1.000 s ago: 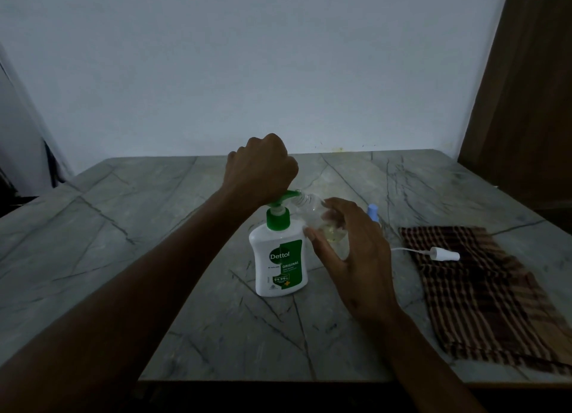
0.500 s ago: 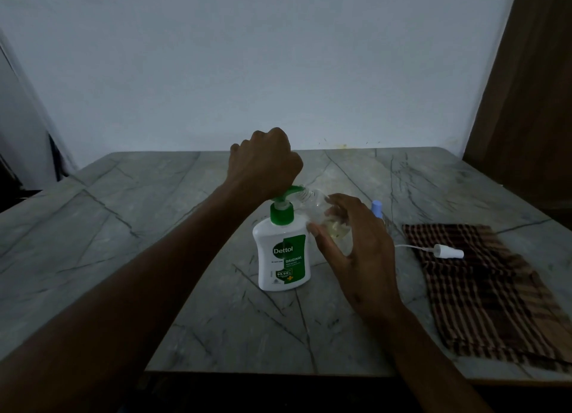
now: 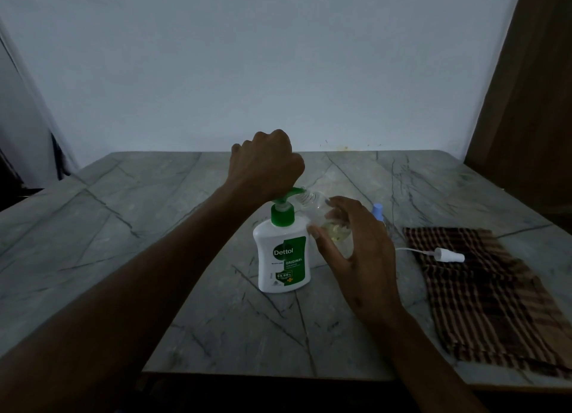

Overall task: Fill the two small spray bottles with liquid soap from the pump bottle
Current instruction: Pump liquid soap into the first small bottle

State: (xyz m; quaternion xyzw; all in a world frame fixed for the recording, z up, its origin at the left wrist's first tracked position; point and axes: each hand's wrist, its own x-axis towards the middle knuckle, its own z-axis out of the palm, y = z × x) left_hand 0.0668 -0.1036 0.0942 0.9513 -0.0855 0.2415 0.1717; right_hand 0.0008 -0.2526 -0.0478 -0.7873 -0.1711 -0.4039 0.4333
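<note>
— Soap bottle, white plastic with a green pump (image 3: 283, 251): what does it say?
— "Dettol", "ORIGINAL" and "99.99%". It stands on the grey marble table (image 3: 154, 227), under the left hand (image 3: 266, 168).
— What are those fingers doing?
— Curled in a fist on the pump top.
— And the right hand (image 3: 359, 248)?
— Its fingers pinch a small clear spray bottle (image 3: 325, 220), tilted, mouth at the spout, yellow soap inside.
— Past those fingers?
— A blue-capped bottle (image 3: 377, 211), then a white sprayer top (image 3: 448, 255) on a brown checked cloth (image 3: 483, 304). A plain pale wall (image 3: 278, 72) stands behind.
</note>
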